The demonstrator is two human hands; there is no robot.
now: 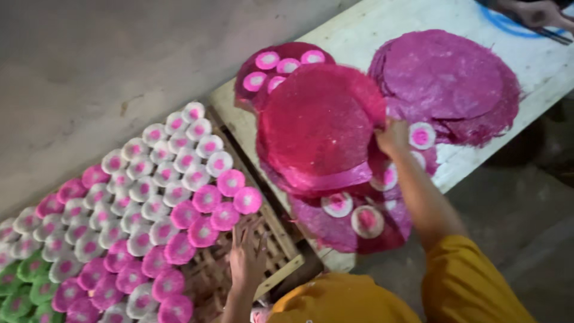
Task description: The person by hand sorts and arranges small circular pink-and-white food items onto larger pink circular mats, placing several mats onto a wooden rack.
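My right hand (393,136) grips the right edge of a big round red woven mat (320,122), lifted and tilted over a purple mat (335,230) that carries small white-and-pink discs (366,221). My left hand (247,254) rests flat with fingers spread on a bare part of a woven bamboo tray (278,236). Rows of small pink and white round discs (173,191) cover most of that tray, just left of the hand.
A stack of purple round mats (445,84) lies on a pale wooden table (371,30). More discs (267,60) sit on a dark mat behind the red one. Green discs (24,293) are at the far left. Another person's hand (541,13) is at the top right. Grey concrete floor surrounds everything.
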